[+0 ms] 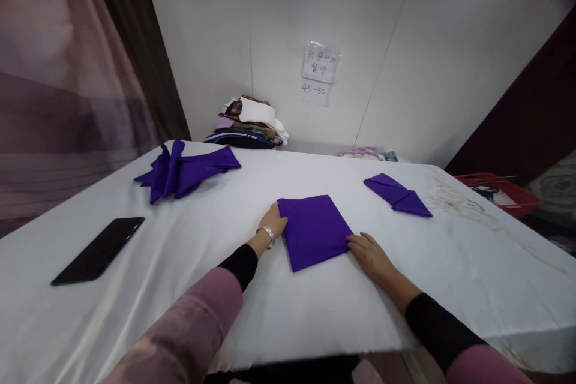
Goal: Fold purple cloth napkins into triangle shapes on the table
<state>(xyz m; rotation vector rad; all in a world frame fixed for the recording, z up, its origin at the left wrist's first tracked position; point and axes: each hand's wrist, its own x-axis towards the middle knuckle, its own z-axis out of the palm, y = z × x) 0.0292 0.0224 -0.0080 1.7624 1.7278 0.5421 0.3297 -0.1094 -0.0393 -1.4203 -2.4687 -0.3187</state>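
The white wall (202, 24) spans the upper frame; the white surface (324, 318) fills the lower. At far right, a red basket (525, 204) contains black-and-white items (495, 195). The folded purple napkin (315, 231) lies at centre. Left hand (273, 222): fingers clamped on its left edge. Right hand (369, 257): fingers touch its right corner; grip cannot be determined.

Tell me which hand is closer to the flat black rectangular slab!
Left. The left hand is right of the slab, touching the folded purple square cloth; the right hand is farther right, at the cloth's right corner.
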